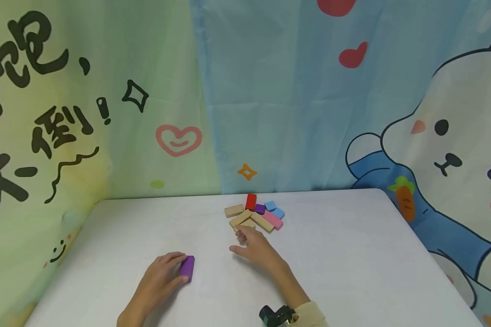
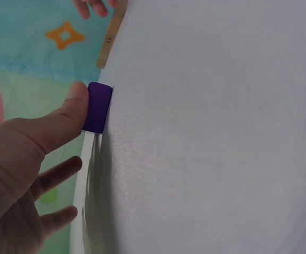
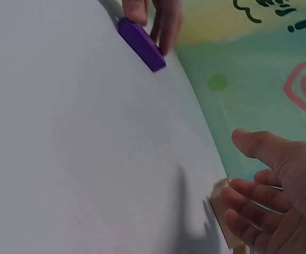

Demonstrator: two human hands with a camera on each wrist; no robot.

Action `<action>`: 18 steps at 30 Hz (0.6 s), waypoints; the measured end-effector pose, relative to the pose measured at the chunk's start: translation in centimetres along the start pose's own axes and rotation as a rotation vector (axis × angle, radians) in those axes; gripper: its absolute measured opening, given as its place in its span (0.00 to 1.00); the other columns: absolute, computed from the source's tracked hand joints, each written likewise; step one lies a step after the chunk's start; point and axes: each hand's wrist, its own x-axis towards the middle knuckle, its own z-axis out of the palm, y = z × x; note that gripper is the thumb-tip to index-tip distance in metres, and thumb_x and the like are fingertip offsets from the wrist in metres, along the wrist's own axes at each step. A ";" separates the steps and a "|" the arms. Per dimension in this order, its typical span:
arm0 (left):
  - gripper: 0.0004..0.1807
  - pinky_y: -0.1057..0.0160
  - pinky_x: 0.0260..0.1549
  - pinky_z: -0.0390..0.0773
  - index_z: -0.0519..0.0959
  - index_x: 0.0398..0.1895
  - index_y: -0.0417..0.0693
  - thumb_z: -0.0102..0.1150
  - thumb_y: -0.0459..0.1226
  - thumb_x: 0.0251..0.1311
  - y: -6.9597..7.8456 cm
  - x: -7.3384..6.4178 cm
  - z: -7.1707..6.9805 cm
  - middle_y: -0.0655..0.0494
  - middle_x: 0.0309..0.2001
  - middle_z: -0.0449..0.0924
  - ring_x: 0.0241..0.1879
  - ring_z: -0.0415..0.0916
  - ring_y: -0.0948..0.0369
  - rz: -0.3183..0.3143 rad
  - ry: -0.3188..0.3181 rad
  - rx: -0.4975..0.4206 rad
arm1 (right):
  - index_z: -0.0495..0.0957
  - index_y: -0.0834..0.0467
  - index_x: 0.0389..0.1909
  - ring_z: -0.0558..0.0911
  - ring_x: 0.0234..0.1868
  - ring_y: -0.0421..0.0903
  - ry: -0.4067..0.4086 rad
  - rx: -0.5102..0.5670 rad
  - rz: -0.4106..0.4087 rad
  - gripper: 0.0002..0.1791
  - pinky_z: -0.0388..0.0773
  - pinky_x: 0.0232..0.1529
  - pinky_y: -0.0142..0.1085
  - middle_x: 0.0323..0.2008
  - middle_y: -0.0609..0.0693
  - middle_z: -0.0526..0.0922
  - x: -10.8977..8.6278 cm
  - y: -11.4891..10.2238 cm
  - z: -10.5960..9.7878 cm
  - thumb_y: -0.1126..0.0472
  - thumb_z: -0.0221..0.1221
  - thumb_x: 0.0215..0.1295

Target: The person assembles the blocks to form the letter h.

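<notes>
A purple block (image 1: 187,268) lies on the white table, pinched by my left hand (image 1: 158,280) between thumb and fingertips at its two ends. The left wrist view shows the thumb against this purple block (image 2: 98,107), the other fingers spread apart. My right hand (image 1: 261,250) hovers by the near side of a block pile, thumb held away from loosely bent fingers. Nothing is visibly held in it. Partly behind its fingertips is a plain wooden block (image 1: 249,223). In the right wrist view the fingers overlap a wooden block (image 3: 223,209); whether they touch it I cannot tell.
The pile at the table's back holds several plain wooden blocks (image 1: 263,222), a red block (image 1: 251,201), a purple one (image 1: 260,209), blue ones (image 1: 278,213) and a pink block (image 1: 273,220). A printed curtain (image 1: 262,113) hangs behind the white table (image 1: 343,263).
</notes>
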 end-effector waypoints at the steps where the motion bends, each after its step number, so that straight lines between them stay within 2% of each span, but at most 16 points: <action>1: 0.27 0.54 0.47 0.74 0.78 0.49 0.47 0.70 0.43 0.41 -0.1 -0.1 0.0 0.57 0.49 0.78 0.48 0.75 0.56 -0.007 -0.004 0.005 | 0.64 0.60 0.62 0.77 0.48 0.45 0.007 -0.002 0.004 0.35 0.78 0.51 0.40 0.47 0.52 0.78 0.0 0.2 -0.3 0.51 0.63 0.56; 6: 0.27 0.54 0.47 0.73 0.78 0.49 0.47 0.70 0.43 0.41 -0.2 -0.3 -0.2 0.58 0.50 0.78 0.48 0.75 0.56 -0.028 -0.010 0.018 | 0.64 0.58 0.63 0.78 0.50 0.47 0.031 0.007 0.041 0.35 0.79 0.50 0.41 0.49 0.52 0.78 -0.3 0.6 -1.2 0.51 0.62 0.56; 10: 0.27 0.53 0.47 0.73 0.78 0.49 0.47 0.70 0.43 0.41 -0.1 -0.2 -0.4 0.57 0.49 0.79 0.48 0.75 0.56 -0.030 -0.010 0.021 | 0.63 0.60 0.63 0.78 0.51 0.49 0.044 0.008 0.039 0.35 0.78 0.51 0.42 0.51 0.54 0.77 -0.4 1.1 -1.8 0.51 0.62 0.56; 15: 0.27 0.53 0.47 0.74 0.78 0.49 0.48 0.70 0.44 0.41 0.4 0.0 -0.4 0.57 0.49 0.79 0.47 0.76 0.56 -0.026 -0.032 0.046 | 0.64 0.58 0.63 0.72 0.60 0.52 0.111 -0.077 0.098 0.35 0.73 0.58 0.47 0.59 0.55 0.71 -0.2 1.8 -3.5 0.52 0.63 0.56; 18: 0.27 0.52 0.47 0.74 0.79 0.48 0.48 0.70 0.44 0.41 0.7 0.2 -0.5 0.58 0.48 0.79 0.48 0.76 0.55 -0.034 -0.049 0.062 | 0.67 0.58 0.62 0.71 0.59 0.53 0.166 -0.137 0.131 0.33 0.71 0.59 0.49 0.60 0.56 0.69 0.1 2.3 -4.7 0.54 0.64 0.55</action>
